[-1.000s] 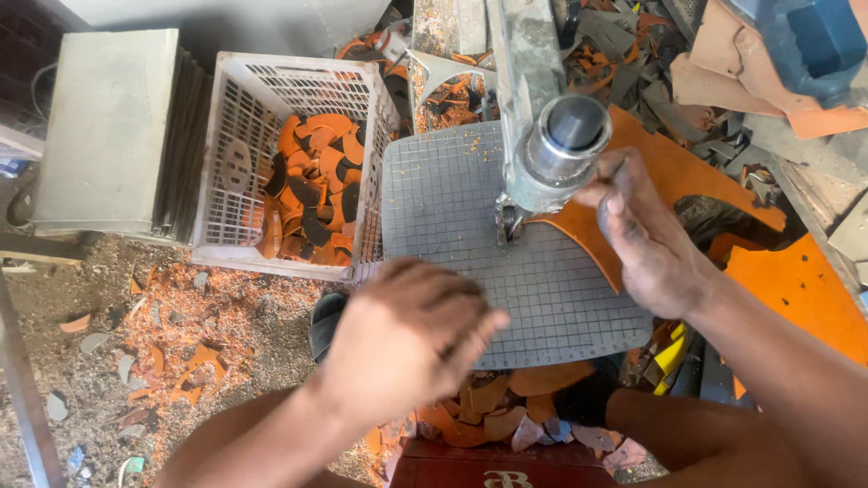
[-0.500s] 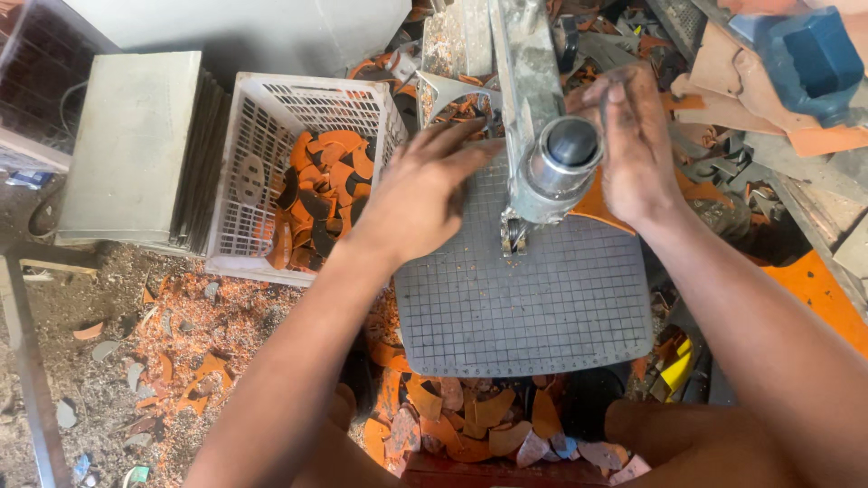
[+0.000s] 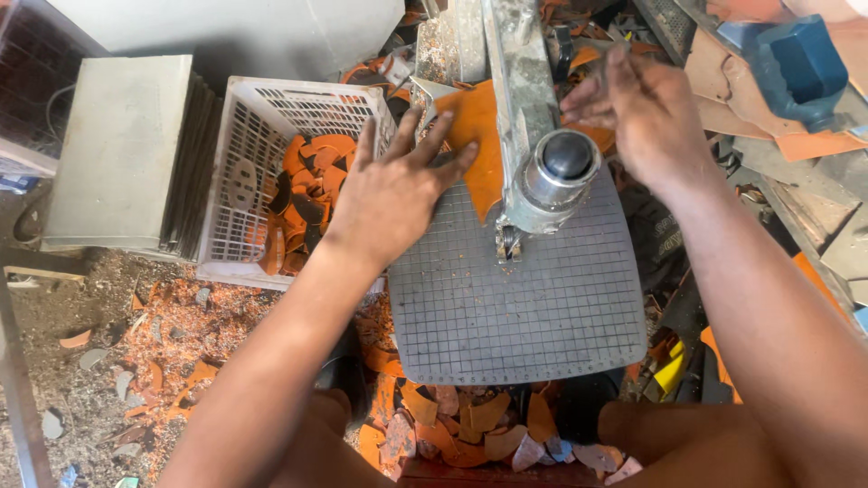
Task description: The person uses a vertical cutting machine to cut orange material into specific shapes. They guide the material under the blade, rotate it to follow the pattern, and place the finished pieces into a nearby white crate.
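Note:
My left hand point(image 3: 393, 185) lies flat, fingers spread, on an orange leather sheet point(image 3: 472, 136) at the far left of the grey gridded machine table point(image 3: 524, 307). The sheet runs under the metal cutting arm with its round head point(image 3: 553, 176). Beyond that arm, on its right, my right hand point(image 3: 646, 104) presses with loosely bent fingers on the sheet's far part. The needle-like cutter point(image 3: 506, 242) hangs below the head over bare grid.
A white plastic crate point(image 3: 244, 185) with orange cut pieces stands left of the table, and a grey box point(image 3: 117, 149) further left. Orange scraps litter the ground point(image 3: 172, 334) and lie under the table's front point(image 3: 470, 420). A blue object point(image 3: 800, 63) and cardboard are at right.
Both hands moved away from me to the far side of the table. The left hand rose from the near edge onto the orange sheet, which now lies left of the arm.

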